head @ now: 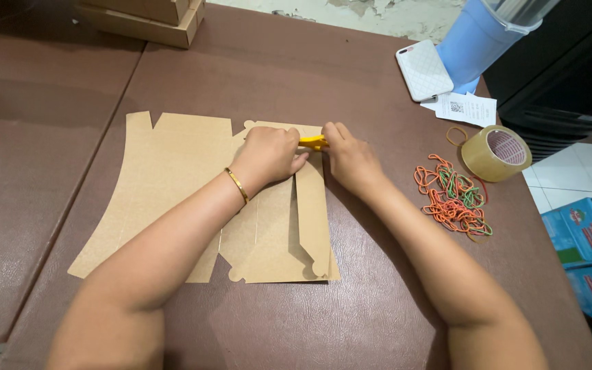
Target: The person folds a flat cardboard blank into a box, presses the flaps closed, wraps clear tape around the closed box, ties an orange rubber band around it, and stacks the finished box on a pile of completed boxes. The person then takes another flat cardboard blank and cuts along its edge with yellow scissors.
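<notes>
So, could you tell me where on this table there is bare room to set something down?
Bare brown table lies between the flat cardboard sheet and the stacked boxes, and along the near edge below the sheet. It is crowded on the right: rubber bands, tape roll, phone. Left hand and right hand press the sheet.

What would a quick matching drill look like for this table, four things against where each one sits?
Things:
1. yellow tool
2. rubber bands
3. tape roll
4. phone

Places:
A. far edge, beside the blue jug
B. loose pile right of the right hand
C. between both hands, on the flat cardboard
D. standing on edge, just beyond the rubber bands

Pairs: 1-C, 2-B, 3-D, 4-A
</notes>
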